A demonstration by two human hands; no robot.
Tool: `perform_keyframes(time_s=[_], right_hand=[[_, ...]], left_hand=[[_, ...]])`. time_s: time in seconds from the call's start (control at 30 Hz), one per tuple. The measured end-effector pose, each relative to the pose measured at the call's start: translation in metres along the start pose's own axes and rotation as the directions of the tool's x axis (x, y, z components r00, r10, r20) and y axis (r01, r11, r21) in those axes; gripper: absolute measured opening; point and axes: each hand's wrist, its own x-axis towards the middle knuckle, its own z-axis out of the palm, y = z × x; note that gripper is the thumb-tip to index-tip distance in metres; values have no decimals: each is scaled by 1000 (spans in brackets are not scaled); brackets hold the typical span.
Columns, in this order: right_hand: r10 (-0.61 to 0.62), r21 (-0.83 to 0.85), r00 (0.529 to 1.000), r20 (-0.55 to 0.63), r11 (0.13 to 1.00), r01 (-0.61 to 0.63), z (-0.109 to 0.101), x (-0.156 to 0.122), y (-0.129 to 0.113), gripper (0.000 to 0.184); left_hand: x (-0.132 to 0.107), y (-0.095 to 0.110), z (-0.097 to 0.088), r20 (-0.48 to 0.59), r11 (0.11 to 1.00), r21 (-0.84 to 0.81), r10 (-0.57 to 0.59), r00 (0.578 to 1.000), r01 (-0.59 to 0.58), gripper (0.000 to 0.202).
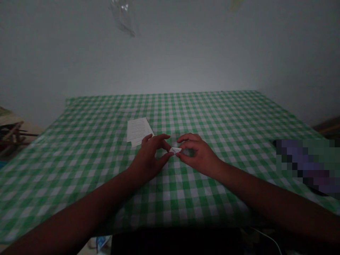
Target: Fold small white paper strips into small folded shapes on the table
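- The left hand (pixel 150 157) has its grip pinched narrow, thumb and index finger closed on the left end of a small folded white paper (pixel 175 150)
- The right hand (pixel 203 156) does the same at the other end, its thumb and index finger narrowed on the paper's right side, so both grips hold the one piece between them
- The folded paper sits between the two sets of fingertips, near the middle of the view and over the near half of the worktop (pixel 220 124); its upper edge looks fairly straight, its lower part narrows downward, and the finer creases are too small to tell
- The other fingers of both hands curve loosely above the paper, clear of it
- A few printed sheets (pixel 137 129) lie overlapping on the worktop beyond the left hand, and one of its fingers overlaps their near edge in this view; whether it touches them I cannot tell
- A green and white checked cloth (pixel 170 109) covers the worktop, which reaches back to a plain pale wall (pixel 186 53)
- A clear plastic bag (pixel 123 17) hangs high on that wall, left of centre
- On the right of the worktop, well apart from the hands, lies a dark-edged object (pixel 305 166), mostly blurred into blocks
- Below the near edge, to the right, runs a thin white cable (pixel 271 239)
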Motion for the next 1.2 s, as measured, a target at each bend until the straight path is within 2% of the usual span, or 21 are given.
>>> perform_keyframes(time_s=[0.13, 0.23, 0.33, 0.4, 0.57, 0.73, 0.9, 1.03, 1.2], right_hand=[[-57, -65, 998, 0, 996, 57, -4, 0, -4, 12], [-81, -40, 997, 22, 996, 81, -6, 1, -5, 6], [-89, 9, 995, 45, 996, 89, -7, 2, -5, 3], [-70, 36, 996, 49, 997, 68, -8, 3, -6, 6], [-35, 21, 999, 25, 999, 34, -10, 2, -7, 7], [-116, -87, 993, 17, 989, 118, -8, 0, -7, 7], [-160, -234, 986, 55, 958, 168, -8, -2, -9, 9], [-143, -277, 987, 67, 948, 156, -7, -3, -9, 12], [-110, -252, 992, 56, 960, 120, -4, -2, -7, 12]], left_hand=[[0, 2, -2, 44, 1000, 15, 3, 999, -3, 27], [0, 5, -3, 93, 1000, -10, -1, 996, 2, 36], [1, 6, -4, 127, 999, -42, -4, 992, 10, 35], [2, 6, -5, 121, 997, -68, -13, 993, 22, 33], [5, 3, -6, 104, 990, -133, -28, 994, 42, 13], [7, 4, -6, 23, 989, -149, 20, 1000, -17, 12], [6, 9, -9, 34, 997, -68, 47, 998, -44, 2], [6, 11, -11, 16, 998, -37, 55, 998, -54, 7], [6, 13, -11, -6, 995, -78, 63, 998, -63, 5]])
